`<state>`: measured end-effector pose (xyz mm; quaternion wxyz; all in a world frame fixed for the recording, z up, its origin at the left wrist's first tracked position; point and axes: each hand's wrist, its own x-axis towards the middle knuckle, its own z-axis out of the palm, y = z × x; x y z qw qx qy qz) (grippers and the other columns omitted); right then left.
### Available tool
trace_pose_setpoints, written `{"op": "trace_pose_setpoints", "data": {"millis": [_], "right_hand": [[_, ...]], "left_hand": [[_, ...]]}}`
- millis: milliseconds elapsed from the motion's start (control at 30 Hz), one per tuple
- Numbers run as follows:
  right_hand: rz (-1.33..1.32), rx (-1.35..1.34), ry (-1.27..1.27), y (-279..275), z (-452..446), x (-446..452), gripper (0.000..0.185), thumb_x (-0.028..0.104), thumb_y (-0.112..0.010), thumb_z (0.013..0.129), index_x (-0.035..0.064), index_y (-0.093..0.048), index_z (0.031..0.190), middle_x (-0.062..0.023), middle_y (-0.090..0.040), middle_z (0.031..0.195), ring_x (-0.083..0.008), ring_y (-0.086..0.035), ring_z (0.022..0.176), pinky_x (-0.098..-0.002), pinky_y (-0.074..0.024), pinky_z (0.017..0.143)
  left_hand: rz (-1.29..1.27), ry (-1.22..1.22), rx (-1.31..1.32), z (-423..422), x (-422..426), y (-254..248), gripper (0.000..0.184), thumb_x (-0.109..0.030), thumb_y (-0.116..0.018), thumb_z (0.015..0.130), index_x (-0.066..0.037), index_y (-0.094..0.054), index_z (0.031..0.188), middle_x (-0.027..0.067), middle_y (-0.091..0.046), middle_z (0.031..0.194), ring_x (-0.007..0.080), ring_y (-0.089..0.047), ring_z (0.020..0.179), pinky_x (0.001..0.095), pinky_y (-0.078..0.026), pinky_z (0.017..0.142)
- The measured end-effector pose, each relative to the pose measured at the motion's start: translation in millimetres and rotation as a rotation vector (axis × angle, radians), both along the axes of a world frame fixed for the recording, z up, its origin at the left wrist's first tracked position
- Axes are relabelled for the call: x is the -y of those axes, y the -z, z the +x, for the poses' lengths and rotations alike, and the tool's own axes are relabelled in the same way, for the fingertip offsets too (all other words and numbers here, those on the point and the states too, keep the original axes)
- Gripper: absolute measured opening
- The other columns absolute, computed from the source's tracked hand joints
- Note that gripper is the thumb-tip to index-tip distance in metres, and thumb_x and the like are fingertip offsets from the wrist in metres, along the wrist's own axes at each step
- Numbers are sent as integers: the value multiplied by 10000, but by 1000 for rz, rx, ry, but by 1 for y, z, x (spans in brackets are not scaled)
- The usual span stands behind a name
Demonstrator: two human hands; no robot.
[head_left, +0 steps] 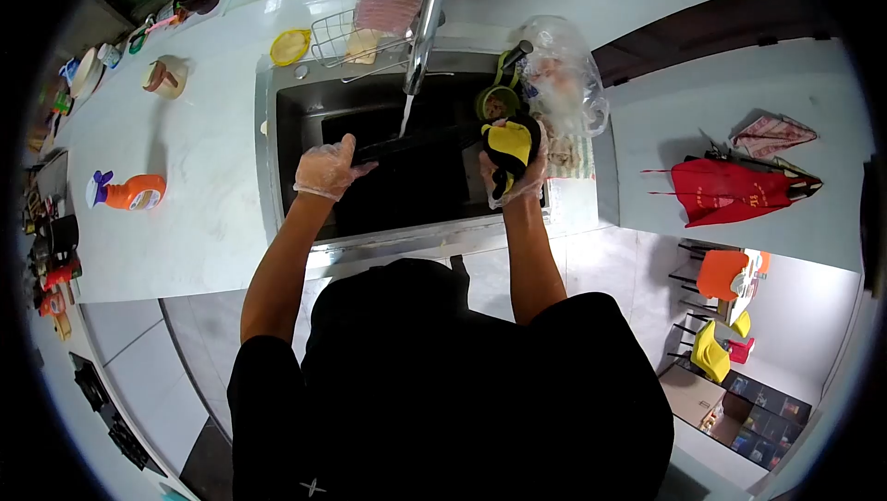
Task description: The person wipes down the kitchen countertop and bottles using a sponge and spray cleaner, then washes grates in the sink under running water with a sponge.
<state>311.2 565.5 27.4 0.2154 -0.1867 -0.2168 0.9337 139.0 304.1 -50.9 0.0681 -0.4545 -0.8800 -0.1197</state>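
Over the sink point(294, 192), my left hand point(323, 169), in a clear plastic glove, closes on the left end of a long black bar-like object point(420, 142). What exactly that object is, I cannot tell against the dark basin. My right hand point(531, 176), gloved too, grips a rounded yellow-and-black thing point(510, 143) at the object's right end; its kind is unclear. From the metal faucet point(427, 35) a stream of water falls behind the black object, between my hands. A green strainer-like container point(499, 101) with scraps in it sits just beyond my right hand.
A wire rack point(337, 39) stands behind the sink, with a pink cloth point(385, 10). Clear plastic bags point(564, 72) lie at the right rim. An orange spray bottle point(136, 193) and a brown-handled jug point(164, 79) are on the left counter. A red apron point(730, 192) hangs at right.
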Motion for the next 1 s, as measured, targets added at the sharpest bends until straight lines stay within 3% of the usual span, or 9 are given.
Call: {"op": "trace_pose_setpoints", "data": {"millis": [67, 200, 333, 367, 500, 733, 867, 900, 1000], "right_hand": [[145, 385, 159, -5, -14, 0, 354, 319, -685, 883, 21, -647, 1071, -114, -692, 958, -258, -682, 814, -329, -584, 752], [1621, 881, -95, 30, -31, 3, 512, 425, -766, 809, 7, -677, 1093, -151, -696, 1010, -298, -677, 902, -383, -535, 805], [1793, 886, -18, 33, -36, 15, 515, 443, -786, 770, 69, -686, 1111, -145, -684, 1021, -329, -663, 908, -406, -530, 808], [1797, 887, -24, 36, -35, 13, 504, 440, -785, 772, 77, -688, 1108, -142, -684, 1025, -331, -661, 910, -409, -531, 806], [1845, 919, -44, 36, -36, 14, 487, 460, -765, 784, 77, -697, 1078, -141, -686, 1018, -322, -664, 895, -410, -538, 781], [2099, 905, -250, 38, -69, 110, 533, 582, -708, 780, 138, -652, 1069, -75, -645, 875, -246, -656, 803, -392, -552, 688], [2106, 586, -365, 60, -109, 196, 514, 506, -710, 760, 108, -664, 1083, -73, -679, 1025, -232, -662, 960, -367, -547, 814], [2072, 572, -429, 43, -113, 198, 494, 486, -704, 769, 111, -665, 1088, -69, -679, 1035, -229, -662, 966, -360, -542, 830], [2038, 580, -595, 15, -109, 184, 475, 454, -693, 798, 115, -657, 1128, -71, -671, 1077, -243, -656, 992, -370, -535, 853]], "left_hand": [[-3, 15, 0, 1, -2, -2, 509, -547, -727, 783, -94, -523, 896, 76, -597, 582, 274, -622, 504, 369, -504, 472], [7, 35, 119, 1, 6, 2, 532, -524, -746, 766, -85, -543, 984, 112, -611, 616, 319, -627, 558, 413, -491, 499], [42, 81, 304, -17, 28, -7, 419, -384, -757, 806, -94, -558, 1034, 132, -667, 804, 348, -642, 702, 437, -507, 683], [-3, 32, 449, -25, 36, -6, 382, -262, -805, 780, -74, -605, 1046, 124, -677, 879, 306, -656, 791, 400, -502, 803], [379, -47, 908, -29, 61, 26, 367, -57, -853, 702, -26, -668, 1018, 113, -674, 931, 217, -637, 885, 318, -486, 878], [544, -65, 838, -26, 58, 37, 375, -39, -870, 642, -11, -688, 968, 86, -708, 959, 207, -662, 895, 302, -497, 868], [664, -93, 1077, -29, 65, 64, 285, -3, -803, 703, -47, -663, 947, 61, -702, 942, 177, -658, 904, 296, -494, 841], [456, -156, 1023, -21, 71, 33, 354, 29, -780, 694, -50, -640, 1009, 55, -688, 977, 172, -645, 917, 291, -488, 842], [691, 22, 1065, -26, 74, 55, 434, 34, -802, 669, -51, -624, 1056, 57, -673, 998, 170, -635, 936, 296, -487, 847]]}}
